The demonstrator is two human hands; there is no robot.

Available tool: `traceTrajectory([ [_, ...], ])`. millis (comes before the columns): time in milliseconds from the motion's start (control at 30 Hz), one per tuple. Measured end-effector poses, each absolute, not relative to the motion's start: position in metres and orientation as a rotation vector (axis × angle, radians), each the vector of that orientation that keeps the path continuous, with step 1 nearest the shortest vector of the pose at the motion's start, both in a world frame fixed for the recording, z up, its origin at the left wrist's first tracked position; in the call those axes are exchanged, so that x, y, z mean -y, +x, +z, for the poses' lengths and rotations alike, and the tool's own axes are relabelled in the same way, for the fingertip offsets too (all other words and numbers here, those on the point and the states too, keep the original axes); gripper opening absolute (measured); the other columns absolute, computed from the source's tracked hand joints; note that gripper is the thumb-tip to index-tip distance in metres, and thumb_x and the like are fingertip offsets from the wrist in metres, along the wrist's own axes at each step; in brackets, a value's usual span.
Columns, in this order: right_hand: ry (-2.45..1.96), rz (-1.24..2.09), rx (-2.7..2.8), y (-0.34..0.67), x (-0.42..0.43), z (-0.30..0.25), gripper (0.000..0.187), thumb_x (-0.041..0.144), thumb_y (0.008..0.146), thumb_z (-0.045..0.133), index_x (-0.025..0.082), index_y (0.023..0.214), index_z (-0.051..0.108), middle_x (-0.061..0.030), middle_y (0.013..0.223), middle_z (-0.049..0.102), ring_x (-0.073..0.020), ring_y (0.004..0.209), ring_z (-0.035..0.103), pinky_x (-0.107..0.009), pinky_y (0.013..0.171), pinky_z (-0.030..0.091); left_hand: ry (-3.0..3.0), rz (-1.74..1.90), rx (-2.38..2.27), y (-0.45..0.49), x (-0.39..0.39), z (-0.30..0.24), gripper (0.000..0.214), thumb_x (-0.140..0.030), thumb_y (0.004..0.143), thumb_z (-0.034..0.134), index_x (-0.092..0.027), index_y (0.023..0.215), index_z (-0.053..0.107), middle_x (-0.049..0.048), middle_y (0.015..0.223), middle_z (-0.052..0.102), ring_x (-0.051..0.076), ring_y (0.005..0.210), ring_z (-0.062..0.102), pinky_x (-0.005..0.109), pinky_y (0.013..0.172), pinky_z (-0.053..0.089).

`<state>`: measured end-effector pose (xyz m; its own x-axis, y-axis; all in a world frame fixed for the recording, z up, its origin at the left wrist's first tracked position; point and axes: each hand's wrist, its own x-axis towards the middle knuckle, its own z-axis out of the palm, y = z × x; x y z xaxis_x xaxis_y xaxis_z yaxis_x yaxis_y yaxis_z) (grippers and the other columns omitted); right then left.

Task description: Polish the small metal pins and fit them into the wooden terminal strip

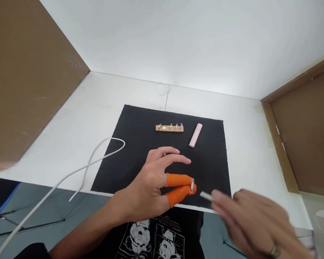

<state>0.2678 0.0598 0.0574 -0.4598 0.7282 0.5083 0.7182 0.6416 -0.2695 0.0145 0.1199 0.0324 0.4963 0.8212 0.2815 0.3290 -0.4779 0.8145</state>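
Note:
My left hand (152,181) pinches a small clear tube (192,184) between thumb and index finger, both covered by orange finger cots (179,180). Its other fingers reach out over the black mat (140,124). To the right, my right hand (255,219) is blurred by motion and closed on a thin white stick (206,196). The stick's tip points toward the tube, with a small gap between them. Farther back on the mat lies a tan strip (173,130) carrying several small clear tubes. A pale pink bar (195,135) lies to its right.
From the lower left, a white cable (67,176) loops onto the mat's left edge. Brown boards (29,79) stand on both sides of the white table (240,136), with a white wall (178,39) behind. A crumpled clear scrap (162,89) lies near the wall.

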Motion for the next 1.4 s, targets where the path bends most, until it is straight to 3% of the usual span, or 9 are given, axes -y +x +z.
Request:
traceTrajectory([
  [100,-1.153,0.011,2.244,0.274,-0.067,0.059,0.032,0.047,0.103,0.076,0.023,0.124,0.076,0.0019,0.067,0.059,-0.0144,0.064,0.059,-0.029,0.061,0.051,2.034,0.91,-0.938,0.014,-0.12,0.031,0.012,-0.019,0.102,0.078,-0.025,0.101,0.088,0.009,0.131,0.082,0.032,0.136,0.064,0.053,0.114,0.057],
  [200,-1.166,-0.018,2.242,0.277,-0.077,0.064,0.021,0.029,0.103,0.076,0.022,0.123,0.075,0.0039,0.067,0.059,-0.012,0.06,0.054,-0.028,0.058,0.046,2.029,0.912,-0.936,0.016,-0.12,0.03,0.013,-0.018,0.102,0.077,-0.025,0.101,0.088,0.0089,0.13,0.082,0.032,0.136,0.065,0.052,0.114,0.057],
  [333,-1.132,-0.002,2.262,0.264,-0.077,0.069,0.016,0.006,0.104,0.068,0.011,0.118,0.071,0.0064,0.064,0.056,-0.0093,0.054,0.045,-0.03,0.055,0.04,2.026,0.903,-0.936,0.016,-0.12,0.03,0.013,-0.019,0.103,0.077,-0.025,0.101,0.089,0.0087,0.131,0.082,0.031,0.136,0.065,0.051,0.114,0.057],
  [500,-1.02,0.098,2.348,0.251,-0.066,0.059,0.01,0.009,0.109,0.062,0.01,0.115,0.07,0.0056,0.064,0.063,-0.0103,0.055,0.056,-0.032,0.06,0.048,2.072,0.881,-0.981,0.008,-0.131,0.023,0.014,-0.02,0.105,0.075,-0.025,0.105,0.088,0.009,0.133,0.081,0.031,0.137,0.063,0.053,0.115,0.054],
  [633,-1.029,0.042,2.232,0.265,-0.075,0.036,0.02,-0.002,0.099,0.072,0.004,0.118,0.071,0.0007,0.069,0.069,-0.0102,0.054,0.057,-0.03,0.053,0.045,2.134,0.824,-1.11,-0.007,-0.157,0.007,0.015,-0.022,0.107,0.073,-0.025,0.109,0.087,0.0087,0.138,0.079,0.03,0.139,0.061,0.056,0.118,0.048],
  [867,-1.053,0.081,2.182,0.267,-0.083,-0.01,0.031,-0.006,0.093,0.077,0.005,0.122,0.071,-0.0017,0.074,0.074,-0.0095,0.052,0.056,-0.029,0.05,0.046,2.144,0.639,-1.334,-0.021,-0.225,-0.039,0.014,-0.019,0.1,0.079,-0.028,0.106,0.089,0.0072,0.143,0.078,0.034,0.143,0.057,0.064,0.122,0.031],
  [1033,-1.132,0.056,2.154,0.273,-0.082,-0.028,0.036,-0.008,0.089,0.079,0.007,0.122,0.073,-0.0031,0.082,0.08,-0.0117,0.058,0.07,-0.026,0.057,0.059,2.149,0.558,-1.36,-0.017,-0.25,-0.062,0.016,-0.02,0.102,0.078,-0.029,0.109,0.089,0.0073,0.148,0.076,0.036,0.148,0.053,0.065,0.121,0.026],
  [1200,-1.155,0.064,2.152,0.278,-0.084,-0.037,0.037,-0.009,0.087,0.08,0.004,0.121,0.074,-0.0061,0.085,0.083,-0.0127,0.059,0.073,-0.026,0.063,0.063,2.142,0.531,-1.375,-0.014,-0.255,-0.074,0.017,-0.02,0.101,0.079,-0.03,0.111,0.089,0.0064,0.15,0.074,0.037,0.151,0.051,0.065,0.121,0.025],
  [1400,-1.177,0.067,2.135,0.283,-0.084,-0.051,0.053,-0.003,0.089,0.084,0.01,0.139,0.071,-0.0051,0.088,0.084,-0.0159,0.067,0.078,-0.029,0.068,0.064,2.14,0.523,-1.399,-0.015,-0.258,-0.081,0.018,-0.021,0.1,0.082,-0.031,0.112,0.089,0.0055,0.152,0.074,0.037,0.152,0.05,0.063,0.121,0.022],
])
